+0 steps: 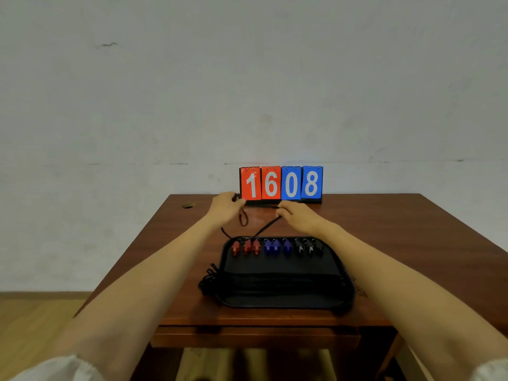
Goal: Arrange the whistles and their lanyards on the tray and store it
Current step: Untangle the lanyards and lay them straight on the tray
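nine whistles (275,246) lined up on the tray (286,295); both hands, left (226,208) and right (297,215), pinching one lanyard (264,229) taut; storing remains.

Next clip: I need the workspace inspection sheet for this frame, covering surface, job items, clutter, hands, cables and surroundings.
Surface: brown wooden table, with a small hole near its far left corner.
Job's things: black tray holding a row of red whistles, blue whistles and black whistles; bundled lanyards spill over its left edge.
Clutter: flip scoreboard reading 1608, at the far edge.
Grippers: left hand and right hand stretch one black lanyard cord beyond the tray.
Cables: nothing seen.
Surroundings: pale wall, wood floor.
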`<action>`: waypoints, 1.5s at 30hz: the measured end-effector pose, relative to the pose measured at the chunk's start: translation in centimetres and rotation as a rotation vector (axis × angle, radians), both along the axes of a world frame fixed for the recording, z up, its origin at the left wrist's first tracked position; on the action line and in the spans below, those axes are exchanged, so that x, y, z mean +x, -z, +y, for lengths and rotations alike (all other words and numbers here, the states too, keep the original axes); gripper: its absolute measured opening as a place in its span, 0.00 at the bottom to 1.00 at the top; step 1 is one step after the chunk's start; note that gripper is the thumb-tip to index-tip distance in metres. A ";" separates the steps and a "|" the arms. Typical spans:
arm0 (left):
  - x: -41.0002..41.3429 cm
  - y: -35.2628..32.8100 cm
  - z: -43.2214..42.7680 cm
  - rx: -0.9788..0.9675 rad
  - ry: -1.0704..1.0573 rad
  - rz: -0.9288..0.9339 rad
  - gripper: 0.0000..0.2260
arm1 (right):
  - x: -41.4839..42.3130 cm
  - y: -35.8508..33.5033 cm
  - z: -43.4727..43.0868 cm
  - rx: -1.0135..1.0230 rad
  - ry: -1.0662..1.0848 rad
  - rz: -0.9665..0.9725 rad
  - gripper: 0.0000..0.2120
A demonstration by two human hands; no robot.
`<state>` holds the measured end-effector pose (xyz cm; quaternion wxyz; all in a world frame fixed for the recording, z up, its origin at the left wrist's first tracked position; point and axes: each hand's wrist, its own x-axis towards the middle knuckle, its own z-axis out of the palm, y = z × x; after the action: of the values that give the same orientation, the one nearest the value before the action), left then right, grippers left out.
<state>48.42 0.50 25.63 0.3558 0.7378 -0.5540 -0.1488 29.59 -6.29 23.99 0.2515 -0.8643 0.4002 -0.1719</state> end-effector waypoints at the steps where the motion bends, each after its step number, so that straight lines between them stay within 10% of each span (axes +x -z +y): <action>1: 0.5 0.6 0.1 0.042 -0.009 -0.028 0.13 | -0.2 -0.5 0.0 -0.027 0.012 -0.036 0.11; 7: 0.8 2.5 0.2 0.359 0.101 -0.245 0.20 | -1.0 -3.6 -0.5 -0.159 -0.029 -0.093 0.12; 12: -1.7 0.6 0.6 -0.066 0.127 -0.051 0.23 | -1.0 -4.3 -0.4 -0.116 -0.039 -0.186 0.08; 25: -4.6 0.3 -1.1 -0.164 0.248 0.001 0.13 | -3.3 -5.0 -1.5 -0.255 0.196 -0.348 0.07; 34: 1.6 2.7 0.4 -0.078 0.075 -0.446 0.15 | -7.5 -2.3 -3.8 -0.570 0.442 -0.116 0.07; 45: 2.4 8.2 2.1 0.188 -0.013 -0.462 0.11 | -10.8 5.0 -2.5 -0.459 0.480 0.150 0.11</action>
<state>50.84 2.60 17.45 0.1502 0.7856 -0.5998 -0.0247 18.76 -8.78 19.02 -0.0273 -0.7898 0.5605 -0.2476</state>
